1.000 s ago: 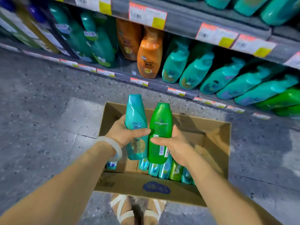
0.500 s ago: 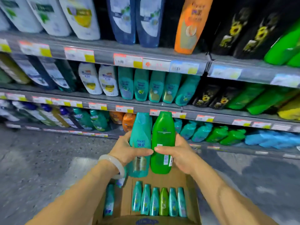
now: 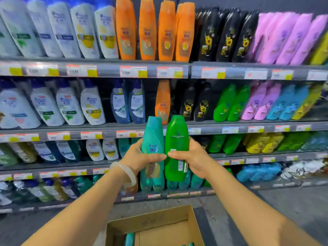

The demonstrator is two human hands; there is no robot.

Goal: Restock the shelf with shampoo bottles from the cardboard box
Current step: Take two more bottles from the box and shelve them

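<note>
The left hand (image 3: 140,158) is gripping a teal plastic shampoo bottle (image 3: 153,150) upright; the right hand (image 3: 194,158) is gripping a green plastic shampoo bottle (image 3: 176,148), the 2 touching before the shelf (image 3: 110,67). The brown cardboard box (image 3: 159,222) is sitting at 6 o'clock.

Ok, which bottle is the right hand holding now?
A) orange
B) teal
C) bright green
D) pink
C: the right hand grips the bright green bottle, upright beside the teal bottle that the left hand holds.
</note>
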